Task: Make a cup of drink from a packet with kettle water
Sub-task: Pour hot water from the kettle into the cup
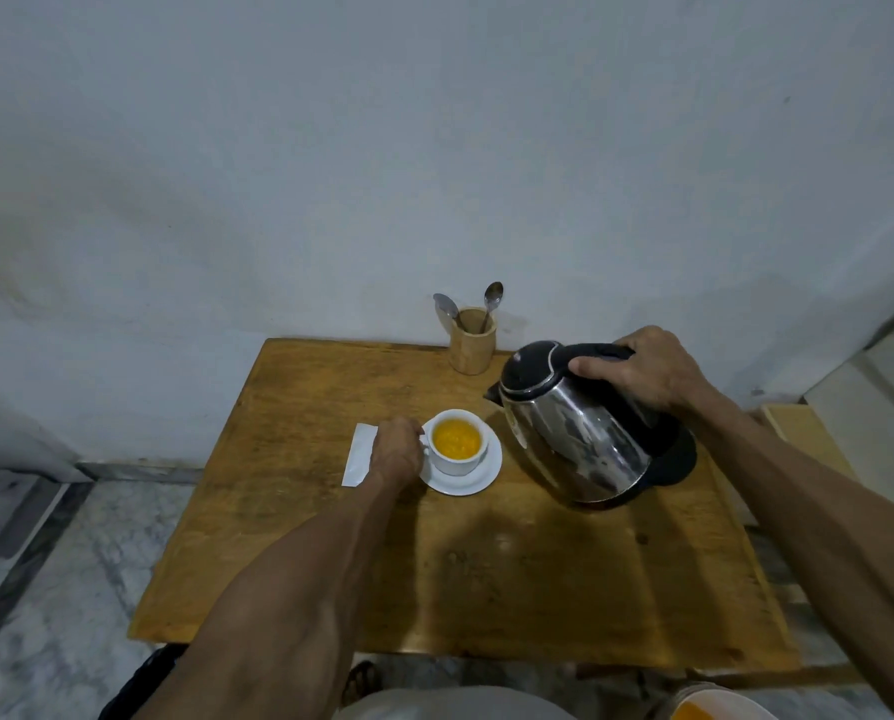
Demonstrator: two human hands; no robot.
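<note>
A white cup (458, 462) holding orange liquid stands on a white saucer (481, 480) in the middle of the wooden table (486, 574). My left hand (395, 452) grips the cup's handle on its left side. A steel kettle (575, 444) with a black lid is tilted, spout toward the cup, just above its black base (681, 459). My right hand (642, 371) is closed around the kettle's black handle. A white packet (359, 454) lies flat on the table, left of my left hand.
A wooden holder (472, 345) with two spoons (491, 301) stands at the table's far edge against the wall. A second low wooden surface (803, 439) sits to the right. A container with orange content (715, 706) shows at the bottom right. Marble floor surrounds the table.
</note>
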